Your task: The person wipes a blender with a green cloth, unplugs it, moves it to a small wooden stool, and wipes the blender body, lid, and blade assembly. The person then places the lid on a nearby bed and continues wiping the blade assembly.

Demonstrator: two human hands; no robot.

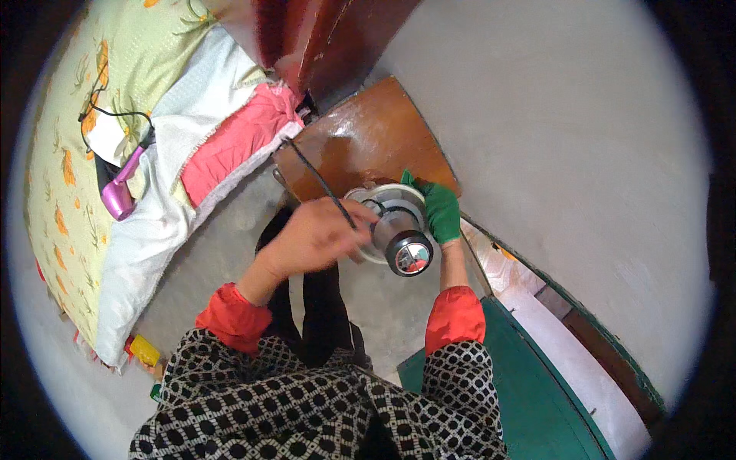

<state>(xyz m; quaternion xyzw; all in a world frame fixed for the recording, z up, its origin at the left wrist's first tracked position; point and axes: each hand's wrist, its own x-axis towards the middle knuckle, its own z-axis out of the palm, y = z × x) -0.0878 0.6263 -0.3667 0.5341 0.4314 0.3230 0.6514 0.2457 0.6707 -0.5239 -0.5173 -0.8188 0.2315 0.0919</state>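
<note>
A dark, shiny cylindrical container (395, 230) with a black end stands out at a tilt over a round, pale-rimmed vessel (374, 251) at the near edge of a brown wooden tabletop (374, 126). My left hand (322, 236), bare and motion-blurred, is at the left side of both, its fingertips close to the cylinder. A thin black cord or rod (316, 174) runs down from the upper left to these fingers; whether they grip it is unclear. My right hand (441, 213), in what looks like a green glove, lies against the right side of the vessel's rim, its fingers mostly hidden.
On the left, a bed (69, 230) with patterned and white covers holds a purple hair dryer (118, 198) with a black cord. Dark red furniture (345, 40) rises behind the tabletop. A green panel (529, 379) is at the lower right, and a yellow object (144, 351) at the lower left.
</note>
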